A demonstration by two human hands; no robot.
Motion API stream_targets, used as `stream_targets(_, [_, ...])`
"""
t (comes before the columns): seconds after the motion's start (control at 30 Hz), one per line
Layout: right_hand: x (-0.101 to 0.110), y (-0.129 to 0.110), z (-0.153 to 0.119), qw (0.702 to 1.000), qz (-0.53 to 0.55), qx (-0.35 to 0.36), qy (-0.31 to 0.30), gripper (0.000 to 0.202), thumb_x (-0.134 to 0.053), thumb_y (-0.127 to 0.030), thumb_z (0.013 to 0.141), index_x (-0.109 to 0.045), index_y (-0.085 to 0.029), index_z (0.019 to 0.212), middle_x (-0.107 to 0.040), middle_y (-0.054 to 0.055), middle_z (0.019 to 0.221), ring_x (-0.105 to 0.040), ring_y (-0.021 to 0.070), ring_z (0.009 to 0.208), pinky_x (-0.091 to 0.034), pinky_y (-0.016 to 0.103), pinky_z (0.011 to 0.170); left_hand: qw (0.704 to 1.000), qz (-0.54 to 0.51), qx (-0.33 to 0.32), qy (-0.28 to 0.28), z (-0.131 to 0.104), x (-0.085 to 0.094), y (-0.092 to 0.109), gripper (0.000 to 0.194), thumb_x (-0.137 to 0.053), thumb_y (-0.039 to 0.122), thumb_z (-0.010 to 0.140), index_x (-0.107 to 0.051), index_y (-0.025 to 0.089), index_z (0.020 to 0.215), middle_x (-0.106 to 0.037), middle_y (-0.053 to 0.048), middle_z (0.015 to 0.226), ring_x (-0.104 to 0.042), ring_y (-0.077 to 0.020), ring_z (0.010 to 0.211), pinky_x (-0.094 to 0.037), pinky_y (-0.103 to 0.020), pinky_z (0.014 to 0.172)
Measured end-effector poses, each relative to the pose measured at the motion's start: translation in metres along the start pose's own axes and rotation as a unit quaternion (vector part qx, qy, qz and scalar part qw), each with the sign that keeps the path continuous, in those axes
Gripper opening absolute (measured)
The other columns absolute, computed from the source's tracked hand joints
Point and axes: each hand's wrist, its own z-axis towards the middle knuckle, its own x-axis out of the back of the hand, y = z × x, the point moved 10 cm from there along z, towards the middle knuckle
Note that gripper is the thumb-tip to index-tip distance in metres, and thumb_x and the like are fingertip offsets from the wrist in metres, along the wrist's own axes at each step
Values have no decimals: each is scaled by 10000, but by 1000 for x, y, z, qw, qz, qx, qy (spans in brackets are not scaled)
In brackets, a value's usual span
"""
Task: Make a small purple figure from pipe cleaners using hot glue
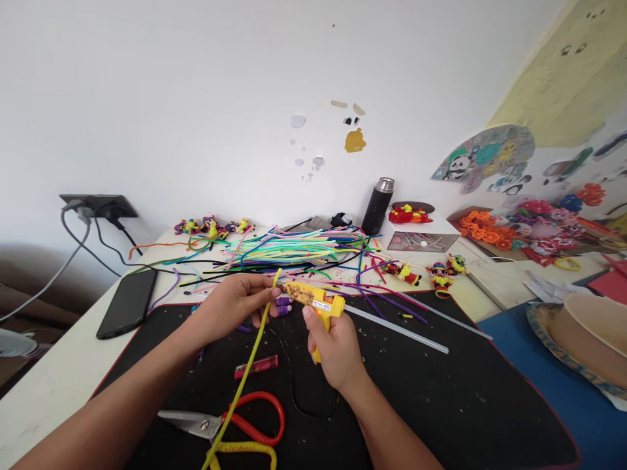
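My right hand [334,346] grips a yellow hot glue gun [304,294], with a long clear glue stick [396,328] jutting from its back. The gun's nozzle points left, at the fingertips of my left hand [245,301]. Those fingers are pinched together by a yellow pipe cleaner [252,356], which runs down toward me past the scissors. Just beyond the fingertips shows a small purple pipe-cleaner piece [284,304], partly hidden; whether the left hand holds it too is unclear. Below lie red-handled scissors [259,418], a yellow handle [245,448] and a pink lighter-like object [256,367].
A bundle of coloured pipe cleaners [289,251] spreads along the back of the table. Behind it stand a black flask [379,205] and a white box [424,236]. Small figures [439,277] sit to the right. A phone [128,303] lies left of the black mat [416,405].
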Motion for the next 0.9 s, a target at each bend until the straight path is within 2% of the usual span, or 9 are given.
stream_targets(0.27, [2, 5, 2, 999, 35, -19, 10, 616, -566, -755, 909, -540, -218, 607, -476, -26, 397, -455, 118, 364, -349, 237, 407, 1000, 5, 2, -3, 0, -1, 1, 421, -673, 618, 859, -718, 200, 849, -771, -23, 745, -633, -144, 533, -514, -245, 536])
stream_targets(0.67, [6, 7, 3, 998, 50, -29, 33, 689, -550, -795, 896, -535, -204, 542, -488, -4, 392, -453, 107, 360, -355, 234, 414, 999, 10, 13, -28, -2, -10, -3, 408, -662, 601, 871, -701, 195, 868, -767, -21, 751, -637, -138, 542, -500, -235, 531])
stream_targets(0.77, [9, 10, 4, 996, 63, -37, 44, 684, -568, -808, 874, -546, -202, 557, -483, -5, 379, -448, 110, 350, -350, 235, 405, 999, 1, 20, -33, -2, -15, -5, 413, -687, 606, 852, -711, 195, 880, -768, -29, 738, -635, -145, 539, -513, -242, 533])
stream_targets(0.9, [10, 10, 9, 990, 121, -47, 49, 661, -604, -825, 831, -577, -194, 637, -471, -25, 359, -409, 104, 322, -319, 231, 383, 997, -11, 23, -69, -3, -25, -7, 423, -723, 619, 823, -711, 199, 869, -763, -31, 703, -641, -163, 535, -536, -257, 521])
